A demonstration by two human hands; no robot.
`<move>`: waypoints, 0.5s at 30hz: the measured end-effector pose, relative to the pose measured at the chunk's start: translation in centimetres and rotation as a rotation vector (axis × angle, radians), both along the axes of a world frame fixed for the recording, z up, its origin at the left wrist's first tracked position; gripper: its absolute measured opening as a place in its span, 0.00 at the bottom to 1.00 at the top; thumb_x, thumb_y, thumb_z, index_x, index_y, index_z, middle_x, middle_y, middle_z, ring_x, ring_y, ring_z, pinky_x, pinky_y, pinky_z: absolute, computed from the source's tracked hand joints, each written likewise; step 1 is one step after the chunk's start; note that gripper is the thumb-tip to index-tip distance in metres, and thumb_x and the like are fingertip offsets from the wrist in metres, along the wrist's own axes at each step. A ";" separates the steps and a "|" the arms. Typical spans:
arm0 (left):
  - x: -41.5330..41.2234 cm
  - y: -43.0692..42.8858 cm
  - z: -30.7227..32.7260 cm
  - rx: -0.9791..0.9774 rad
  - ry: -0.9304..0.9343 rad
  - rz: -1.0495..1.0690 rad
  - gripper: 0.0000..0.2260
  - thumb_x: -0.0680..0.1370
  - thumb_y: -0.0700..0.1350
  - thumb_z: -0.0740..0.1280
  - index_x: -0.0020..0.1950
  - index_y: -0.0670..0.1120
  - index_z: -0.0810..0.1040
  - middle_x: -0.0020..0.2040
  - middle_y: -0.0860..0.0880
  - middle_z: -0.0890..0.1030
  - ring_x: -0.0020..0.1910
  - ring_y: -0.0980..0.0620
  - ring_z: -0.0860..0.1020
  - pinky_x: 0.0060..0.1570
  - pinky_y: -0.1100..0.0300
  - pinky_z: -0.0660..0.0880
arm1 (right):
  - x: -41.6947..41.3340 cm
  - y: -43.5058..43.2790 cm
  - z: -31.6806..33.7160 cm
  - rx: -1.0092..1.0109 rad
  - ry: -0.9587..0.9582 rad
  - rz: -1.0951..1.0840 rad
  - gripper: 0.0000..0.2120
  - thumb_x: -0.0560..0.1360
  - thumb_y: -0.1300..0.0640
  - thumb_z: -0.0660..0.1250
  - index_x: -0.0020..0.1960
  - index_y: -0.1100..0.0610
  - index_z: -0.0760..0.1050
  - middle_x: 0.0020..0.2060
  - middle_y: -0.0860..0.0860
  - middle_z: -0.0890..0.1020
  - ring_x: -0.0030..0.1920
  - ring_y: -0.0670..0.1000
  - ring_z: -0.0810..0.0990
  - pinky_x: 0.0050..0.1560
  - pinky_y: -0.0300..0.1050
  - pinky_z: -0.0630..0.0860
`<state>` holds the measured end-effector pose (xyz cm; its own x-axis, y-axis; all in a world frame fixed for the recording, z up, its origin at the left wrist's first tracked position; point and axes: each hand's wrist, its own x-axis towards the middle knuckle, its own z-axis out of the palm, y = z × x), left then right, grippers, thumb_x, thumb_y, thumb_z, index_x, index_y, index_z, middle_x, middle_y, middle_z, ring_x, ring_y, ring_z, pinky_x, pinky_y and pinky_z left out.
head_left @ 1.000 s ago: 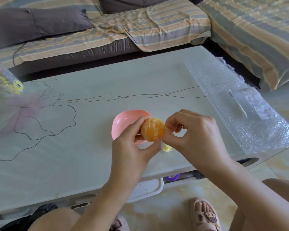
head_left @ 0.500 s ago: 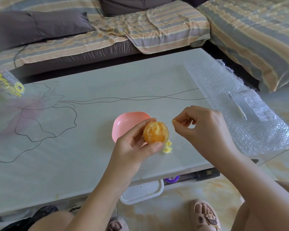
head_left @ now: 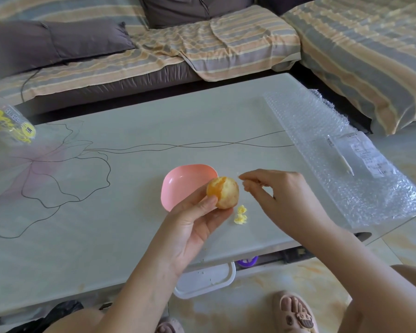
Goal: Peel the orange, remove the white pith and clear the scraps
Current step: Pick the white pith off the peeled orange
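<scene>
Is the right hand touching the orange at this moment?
Apart. In the head view, a strip of table shows between the right hand and the orange, which the left hand alone holds.

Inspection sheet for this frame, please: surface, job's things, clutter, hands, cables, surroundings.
Surface: pale table with line-drawn flower pattern.
Job's things: peeled orange with pith patches; pink dish; pith scraps on the table.
Clutter: bubble wrap with labelled packet; yellow-printed bag.
Hands: left hand holds the orange; right hand pinched, apart from it.
Cables: nothing seen.
Surroundings: striped sofa, grey cushion.
</scene>
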<state>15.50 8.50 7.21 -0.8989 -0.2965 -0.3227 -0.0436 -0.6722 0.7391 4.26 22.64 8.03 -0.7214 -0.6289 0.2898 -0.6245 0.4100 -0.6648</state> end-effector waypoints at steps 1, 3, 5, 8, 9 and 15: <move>0.0 0.0 -0.1 -0.003 0.011 -0.002 0.13 0.70 0.35 0.68 0.53 0.39 0.83 0.54 0.39 0.82 0.56 0.40 0.80 0.52 0.55 0.80 | 0.2 0.1 0.3 -0.033 0.000 0.021 0.07 0.75 0.55 0.68 0.51 0.52 0.82 0.40 0.42 0.82 0.44 0.37 0.77 0.42 0.24 0.69; 0.0 0.1 0.0 -0.048 0.041 -0.008 0.16 0.69 0.33 0.70 0.57 0.38 0.80 0.54 0.40 0.82 0.53 0.43 0.81 0.52 0.56 0.80 | 0.7 0.3 0.8 -0.105 -0.027 0.074 0.06 0.72 0.53 0.71 0.49 0.51 0.82 0.40 0.41 0.81 0.43 0.40 0.78 0.43 0.28 0.72; -0.1 0.0 0.0 -0.131 0.064 -0.005 0.19 0.68 0.34 0.69 0.58 0.39 0.79 0.53 0.42 0.83 0.52 0.47 0.82 0.52 0.57 0.79 | 1.2 0.5 1.2 -0.182 -0.066 0.131 0.06 0.70 0.54 0.74 0.47 0.51 0.81 0.40 0.42 0.81 0.42 0.43 0.80 0.44 0.33 0.75; -0.1 -0.1 0.1 -0.257 0.113 -0.020 0.24 0.64 0.35 0.74 0.60 0.44 0.79 0.55 0.44 0.83 0.55 0.48 0.81 0.54 0.57 0.79 | 1.3 0.7 1.6 -0.276 -0.091 0.164 0.07 0.68 0.57 0.76 0.45 0.53 0.80 0.39 0.43 0.81 0.40 0.44 0.80 0.43 0.33 0.75; 0.0 -0.2 0.2 -0.313 0.123 -0.028 0.27 0.62 0.37 0.74 0.61 0.45 0.78 0.56 0.45 0.83 0.56 0.49 0.80 0.55 0.57 0.78 | 1.3 0.8 1.8 -0.302 -0.101 0.164 0.07 0.68 0.57 0.76 0.44 0.53 0.80 0.39 0.43 0.81 0.40 0.44 0.80 0.44 0.32 0.75; -0.1 -0.2 0.9 -0.518 0.144 -0.005 0.30 0.62 0.35 0.76 0.63 0.47 0.76 0.55 0.54 0.83 0.54 0.54 0.81 0.49 0.63 0.77 | 1.5 0.9 2.1 -0.394 0.012 0.198 0.12 0.68 0.59 0.74 0.40 0.50 0.71 0.43 0.43 0.81 0.42 0.48 0.79 0.45 0.40 0.75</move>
<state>15.43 8.28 8.15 -0.9251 -0.3797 -0.0086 0.0806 -0.2184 0.9725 5.73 23.57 10.14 -0.5933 -0.5946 0.5427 -0.6742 -0.0013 -0.7385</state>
